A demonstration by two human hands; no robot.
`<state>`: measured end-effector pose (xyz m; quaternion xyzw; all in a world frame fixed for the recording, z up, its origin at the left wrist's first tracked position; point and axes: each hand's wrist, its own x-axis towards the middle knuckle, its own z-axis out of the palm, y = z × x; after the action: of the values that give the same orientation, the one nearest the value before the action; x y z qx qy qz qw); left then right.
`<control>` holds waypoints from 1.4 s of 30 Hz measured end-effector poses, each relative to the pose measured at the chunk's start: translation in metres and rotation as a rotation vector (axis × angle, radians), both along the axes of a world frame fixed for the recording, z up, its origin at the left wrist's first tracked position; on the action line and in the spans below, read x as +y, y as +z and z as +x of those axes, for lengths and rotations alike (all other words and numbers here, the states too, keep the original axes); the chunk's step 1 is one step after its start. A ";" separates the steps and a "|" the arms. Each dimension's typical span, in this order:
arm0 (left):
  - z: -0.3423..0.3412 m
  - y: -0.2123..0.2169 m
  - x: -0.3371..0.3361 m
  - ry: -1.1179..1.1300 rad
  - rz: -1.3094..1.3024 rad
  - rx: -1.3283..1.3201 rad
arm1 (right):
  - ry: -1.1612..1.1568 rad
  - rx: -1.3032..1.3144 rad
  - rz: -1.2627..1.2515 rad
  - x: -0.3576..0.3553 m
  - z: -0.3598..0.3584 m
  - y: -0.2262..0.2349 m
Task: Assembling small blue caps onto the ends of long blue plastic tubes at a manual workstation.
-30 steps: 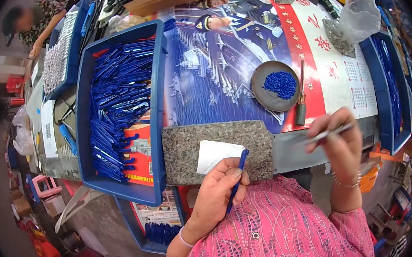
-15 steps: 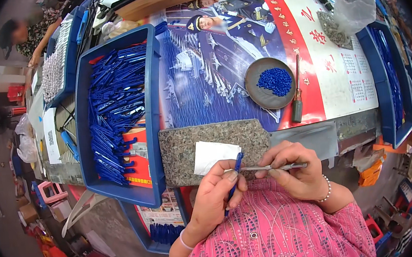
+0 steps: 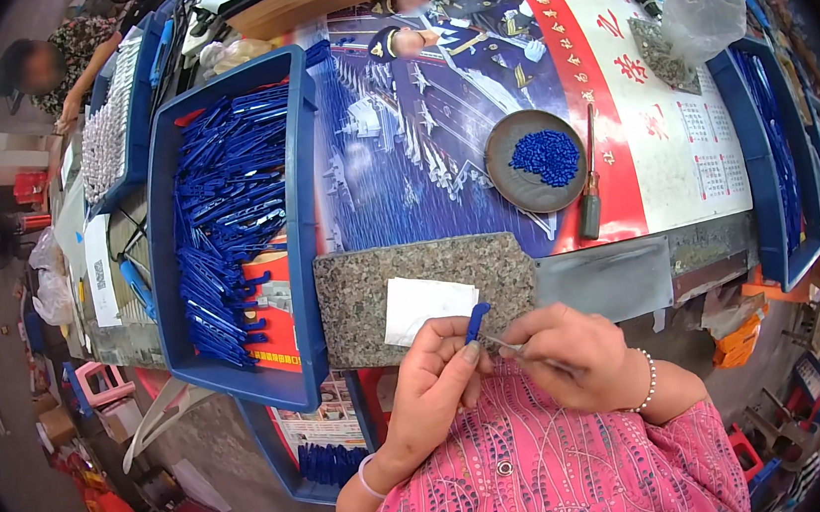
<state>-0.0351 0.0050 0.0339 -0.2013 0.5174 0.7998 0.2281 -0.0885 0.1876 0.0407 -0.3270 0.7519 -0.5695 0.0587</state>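
Note:
A slim blue plastic piece (image 3: 478, 320) is pinched in my left hand (image 3: 433, 378), its upper end sticking out above the thumb. My right hand (image 3: 585, 352) is closed around a thin metal tool (image 3: 501, 343), whose tip meets the blue piece beside my left fingertips. Most of the tool is hidden by my right fingers. Just beyond my hands lies a speckled stone slab (image 3: 361, 311) with folded white paper (image 3: 430, 306) on it. A round dish (image 3: 511, 188) farther back holds many tiny blue parts (image 3: 545, 158).
At the left a blue bin (image 3: 311, 306) holds many blue plastic strips (image 3: 229, 200); a lower bin (image 3: 327, 465) has more. A screwdriver (image 3: 590, 207) lies right of the dish on a poster (image 3: 419, 155). Another blue bin (image 3: 771, 218) stands far right. A person (image 3: 76, 71) is at the far left.
My right hand has turned and moved slightly left and down, tilting the metal tool from nearly level to slanting. My left hand keeps hold of the blue piece almost in place.

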 end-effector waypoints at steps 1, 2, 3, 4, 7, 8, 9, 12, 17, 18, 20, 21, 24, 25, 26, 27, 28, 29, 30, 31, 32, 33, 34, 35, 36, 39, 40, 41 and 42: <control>0.001 -0.001 0.000 0.000 0.000 -0.001 | 0.010 0.084 0.041 -0.001 0.002 -0.001; 0.001 -0.001 0.001 0.008 -0.003 0.004 | 0.010 0.083 0.041 -0.003 0.003 -0.003; 0.002 -0.002 0.001 0.015 -0.005 0.009 | 0.041 0.182 0.033 -0.004 0.004 -0.006; 0.002 -0.003 0.001 0.015 -0.005 0.008 | 0.073 0.281 0.025 -0.005 0.004 -0.009; 0.001 -0.007 0.002 0.043 0.041 0.043 | 0.073 0.423 -0.028 -0.010 0.011 -0.024; 0.001 -0.010 0.003 0.067 0.047 0.054 | 0.046 0.492 -0.047 -0.013 0.013 -0.026; 0.001 -0.011 0.003 0.089 0.053 0.064 | 0.051 0.516 -0.050 -0.014 0.014 -0.028; 0.000 -0.011 0.005 0.102 0.045 0.049 | 0.032 0.523 -0.032 -0.018 0.019 -0.031; -0.002 -0.009 0.005 0.117 0.048 0.020 | -0.032 0.272 -0.036 -0.012 0.013 -0.025; -0.002 -0.009 0.003 0.134 0.080 -0.002 | -0.049 0.076 -0.044 -0.008 0.006 -0.021; -0.001 -0.008 0.001 0.106 0.147 -0.043 | -0.056 -0.094 -0.116 0.000 -0.008 -0.022; 0.000 -0.007 0.000 0.078 0.217 -0.084 | -0.079 -0.464 -0.231 0.002 -0.011 -0.021; -0.001 -0.006 -0.001 0.070 0.243 -0.127 | -0.080 -0.881 -0.329 0.006 -0.023 -0.018; 0.000 -0.007 -0.002 0.067 0.243 -0.130 | -0.028 -0.874 -0.324 0.006 -0.025 -0.018; 0.000 -0.008 -0.003 0.074 0.285 -0.142 | 0.026 -0.866 -0.319 0.007 -0.028 -0.019; 0.001 -0.009 -0.004 0.081 0.326 -0.154 | 0.025 -0.867 -0.320 0.006 -0.032 -0.020; 0.002 -0.010 -0.005 0.080 0.325 -0.156 | 0.036 -0.949 -0.316 0.006 -0.035 -0.020; 0.002 -0.012 -0.006 0.095 0.363 -0.171 | 0.048 -1.030 -0.311 0.005 -0.038 -0.021; 0.002 -0.013 -0.007 0.110 0.400 -0.186 | 0.047 -1.032 -0.313 0.005 -0.038 -0.022; 0.002 -0.014 -0.008 0.109 0.399 -0.188 | 0.058 -1.036 -0.340 0.004 -0.038 -0.025; 0.003 -0.015 -0.009 0.107 0.425 -0.206 | 0.069 -1.041 -0.367 0.003 -0.038 -0.027; 0.004 -0.015 -0.010 0.105 0.450 -0.224 | 0.067 -1.044 -0.369 0.003 -0.039 -0.029; 0.004 -0.016 -0.010 0.103 0.449 -0.227 | 0.079 -1.048 -0.356 0.002 -0.040 -0.030; 0.004 -0.017 -0.011 0.117 0.481 -0.244 | 0.089 -1.051 -0.344 0.001 -0.042 -0.032; 0.004 -0.017 -0.011 0.131 0.513 -0.261 | 0.085 -1.051 -0.345 0.001 -0.043 -0.034; 0.003 -0.018 -0.012 0.143 0.565 -0.299 | 0.102 -1.032 -0.306 0.000 -0.044 -0.041; 0.003 -0.019 -0.013 0.142 0.565 -0.301 | 0.100 -1.074 -0.333 0.000 -0.044 -0.043; 0.003 -0.020 -0.013 0.137 0.580 -0.309 | 0.096 -1.116 -0.358 -0.001 -0.044 -0.045; 0.004 -0.021 -0.014 0.132 0.595 -0.316 | 0.093 -1.117 -0.357 -0.001 -0.045 -0.046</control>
<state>-0.0316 -0.0089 0.0131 -0.2804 0.2054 0.8878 0.3017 -0.1336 0.1870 -0.0056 -0.0148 0.4843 -0.7701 0.4150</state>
